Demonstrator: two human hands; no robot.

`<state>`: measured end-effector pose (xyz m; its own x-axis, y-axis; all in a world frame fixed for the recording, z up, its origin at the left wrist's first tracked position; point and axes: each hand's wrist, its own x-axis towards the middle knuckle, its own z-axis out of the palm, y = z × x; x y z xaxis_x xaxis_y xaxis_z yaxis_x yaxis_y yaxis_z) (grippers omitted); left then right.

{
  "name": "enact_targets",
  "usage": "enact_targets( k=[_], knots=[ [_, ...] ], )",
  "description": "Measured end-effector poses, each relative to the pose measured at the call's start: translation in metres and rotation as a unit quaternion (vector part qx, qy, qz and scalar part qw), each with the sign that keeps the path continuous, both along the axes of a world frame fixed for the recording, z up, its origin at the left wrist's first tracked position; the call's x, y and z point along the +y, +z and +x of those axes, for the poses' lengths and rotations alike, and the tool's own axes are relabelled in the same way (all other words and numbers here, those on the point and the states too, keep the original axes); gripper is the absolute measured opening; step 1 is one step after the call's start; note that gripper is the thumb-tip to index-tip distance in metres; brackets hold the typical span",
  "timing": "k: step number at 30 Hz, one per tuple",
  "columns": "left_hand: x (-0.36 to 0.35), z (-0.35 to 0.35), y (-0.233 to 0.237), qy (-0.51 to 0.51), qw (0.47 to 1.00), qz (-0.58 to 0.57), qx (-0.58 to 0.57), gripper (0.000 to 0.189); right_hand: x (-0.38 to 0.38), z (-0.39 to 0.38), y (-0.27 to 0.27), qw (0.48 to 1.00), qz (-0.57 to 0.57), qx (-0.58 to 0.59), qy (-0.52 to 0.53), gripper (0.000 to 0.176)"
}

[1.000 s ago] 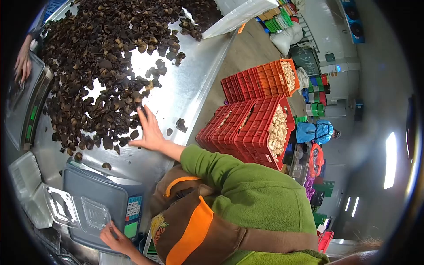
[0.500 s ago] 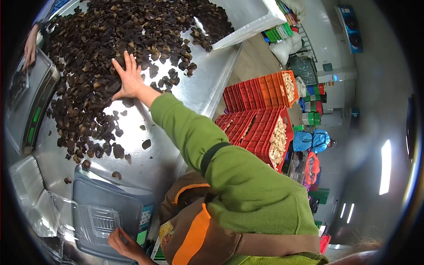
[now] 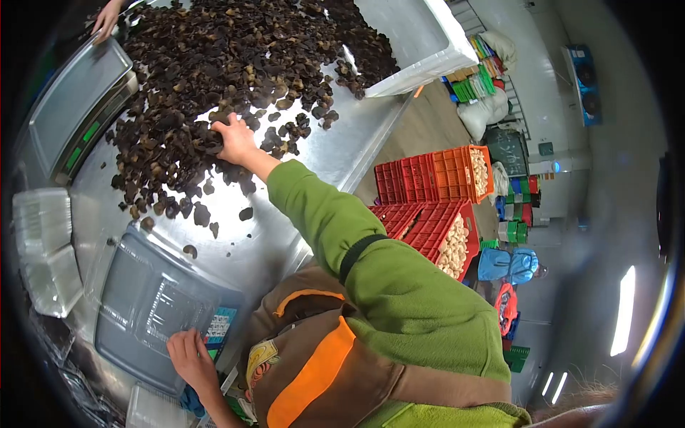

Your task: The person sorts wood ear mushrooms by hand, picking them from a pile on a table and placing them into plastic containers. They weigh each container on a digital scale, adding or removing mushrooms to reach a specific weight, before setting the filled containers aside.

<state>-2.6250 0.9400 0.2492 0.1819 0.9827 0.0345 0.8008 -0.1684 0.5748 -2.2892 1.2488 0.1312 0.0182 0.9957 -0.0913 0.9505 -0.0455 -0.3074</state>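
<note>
A spread of dark wood ear mushrooms covers much of the metal table. My right hand, in a green sleeve, reaches into the pile, its fingers curled around some of the mushrooms; the fingertips are partly hidden. My left hand is by the near edge of a grey weighing scale, fingers loosely bent and apart from the pile. A clear plastic container lies on the scale's plate, just beyond the left fingertips; whether they touch it is hard to see.
Clear plastic boxes stand to the left of the scale. A second scale is farther back, with another person's hand at its edge. A white foam box sits at the back. Red crates of pale mushrooms stand on the right.
My right hand's spread fingers have curled into the mushrooms. The left hand's fingers no longer pinch the container edge. The other person's hand has moved to the far scale's upper edge, and the view has shifted.
</note>
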Motion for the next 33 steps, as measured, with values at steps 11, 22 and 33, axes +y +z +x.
enact_targets(
  k=[11, 22, 33],
  knots=[
    [-0.007, -0.019, 0.023, 0.116, 0.991, 0.071, -0.015, 0.093, -0.106, -0.075, 0.115, 0.973, 0.117, 0.174, 0.093, 0.049],
    [0.015, -0.007, -0.001, 0.196, 0.967, 0.137, -0.092, 0.117, -0.214, -0.207, 0.134, 0.894, 0.077, 0.256, 0.361, 0.047],
    [0.004, -0.009, 0.002, 0.228, 0.955, 0.142, -0.123, 0.106, -0.183, -0.198, 0.117, 0.853, -0.018, 0.446, 0.270, 0.019]
  ],
)
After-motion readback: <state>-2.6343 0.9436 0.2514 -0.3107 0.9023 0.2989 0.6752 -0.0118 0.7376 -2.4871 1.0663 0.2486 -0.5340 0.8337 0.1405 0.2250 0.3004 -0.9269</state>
